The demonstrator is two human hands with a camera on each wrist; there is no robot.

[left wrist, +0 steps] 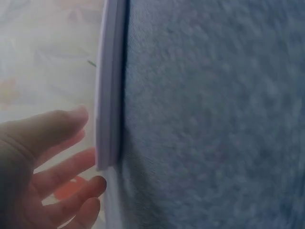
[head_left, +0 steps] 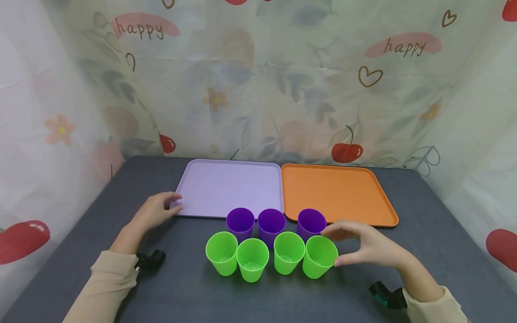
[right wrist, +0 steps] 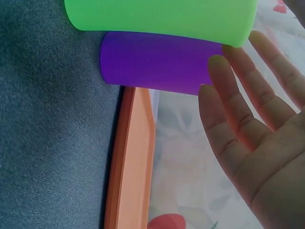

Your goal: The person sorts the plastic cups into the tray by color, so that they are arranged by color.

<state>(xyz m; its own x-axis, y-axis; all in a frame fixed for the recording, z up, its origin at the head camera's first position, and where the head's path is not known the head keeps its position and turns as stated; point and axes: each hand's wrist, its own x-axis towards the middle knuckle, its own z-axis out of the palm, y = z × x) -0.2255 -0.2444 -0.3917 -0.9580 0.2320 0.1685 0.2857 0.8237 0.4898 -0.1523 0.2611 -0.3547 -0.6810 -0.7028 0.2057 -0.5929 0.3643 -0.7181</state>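
Observation:
Several green cups [head_left: 252, 261] stand upright in a front row, with three purple cups [head_left: 271, 225] right behind them. My right hand [head_left: 369, 244] is at the rightmost green cup [head_left: 319, 258], thumb by its right side and fingers near the right purple cup [head_left: 310, 223]. In the right wrist view those fingers [right wrist: 240, 114] are spread and straight, overlapping both cups' rims. At the left, my left hand [head_left: 156, 208] is by the near left corner of the lilac tray [head_left: 232, 188]. Its fingers [left wrist: 66, 171] are loosely bent and apart beside the tray's edge, holding nothing.
An orange tray [head_left: 335, 193] lies against the lilac one's right side at the back of the dark grey table [head_left: 181, 287]. The purple cups stand close to the trays' front edges. A printed curtain [head_left: 266, 89] hangs behind and at both sides.

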